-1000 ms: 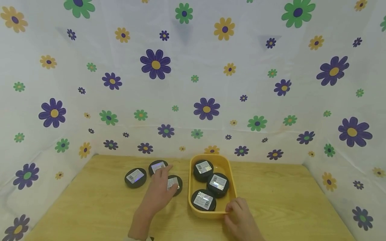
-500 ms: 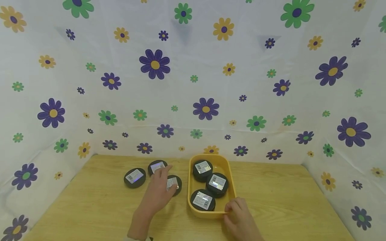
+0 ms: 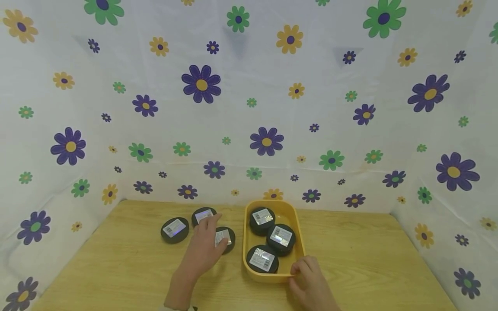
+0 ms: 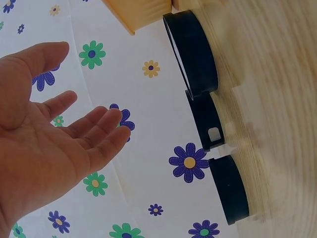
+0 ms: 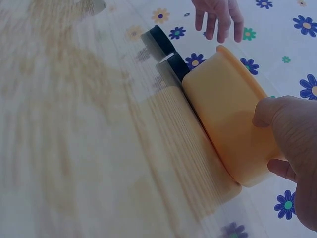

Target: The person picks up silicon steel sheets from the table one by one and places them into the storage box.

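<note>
Black discs [image 3: 281, 238], lying labels up in two groups: three inside the yellow tray [image 3: 268, 279], three more on the wooden table [image 3: 362, 255] to the tray's left. Holding the tray by its near right corner with the right hand [image 3: 314, 284], thumb against the outer wall. Hovering over the loose discs with the left hand [image 3: 202, 249], fingers loosely extended, partly hiding two in the head view. Bordered behind and at both sides by white, flower-printed cloth [image 3: 233, 116].

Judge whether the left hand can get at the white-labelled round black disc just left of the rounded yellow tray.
Likely yes: the left hand hovers open above that disc, and nothing visible stands between them.
</note>
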Motion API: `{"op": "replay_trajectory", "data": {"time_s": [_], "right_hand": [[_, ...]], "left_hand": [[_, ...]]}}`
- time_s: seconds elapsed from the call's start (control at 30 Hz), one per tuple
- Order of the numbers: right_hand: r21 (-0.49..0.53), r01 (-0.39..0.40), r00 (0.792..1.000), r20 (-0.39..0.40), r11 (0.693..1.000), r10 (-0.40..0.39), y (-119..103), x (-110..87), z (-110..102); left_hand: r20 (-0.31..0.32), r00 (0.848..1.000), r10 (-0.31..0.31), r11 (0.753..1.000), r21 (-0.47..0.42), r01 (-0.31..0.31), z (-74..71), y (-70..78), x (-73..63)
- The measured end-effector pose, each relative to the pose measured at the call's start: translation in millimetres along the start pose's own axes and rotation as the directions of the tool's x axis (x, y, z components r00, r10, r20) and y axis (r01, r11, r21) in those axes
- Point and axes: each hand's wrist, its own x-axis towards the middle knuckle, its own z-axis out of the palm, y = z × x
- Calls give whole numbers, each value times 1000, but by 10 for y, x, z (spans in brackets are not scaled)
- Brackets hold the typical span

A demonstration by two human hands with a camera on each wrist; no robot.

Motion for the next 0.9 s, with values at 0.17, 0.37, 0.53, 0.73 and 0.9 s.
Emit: {"op": "replay_trajectory", "data": {"time_s": [0.17, 0.37, 0.53, 0.73, 0.9], "right_hand": [[3, -11, 1000, 8, 1000, 11, -1, -2, -8], [5, -5, 1000, 5, 1000, 5, -19, 10, -23], [1, -8, 1000, 5, 1000, 8, -30, 20, -30], [13, 23, 1000, -11, 1000, -23, -18, 31, -21], [6, 22, 1000, -14, 1000, -22, -11, 24, -16]], "left_hand": [[1, 1000, 1, 1000, 4, -1, 12, 6, 3], [12, 1000, -5, 1000, -11, 5, 31, 31, 14], [16, 1000, 20, 999, 38, -20, 59, 35, 22], [40, 998, 38, 993, 110, -42, 132, -31, 48], [93, 996, 10, 992, 128, -22, 260, -118, 88]]}}
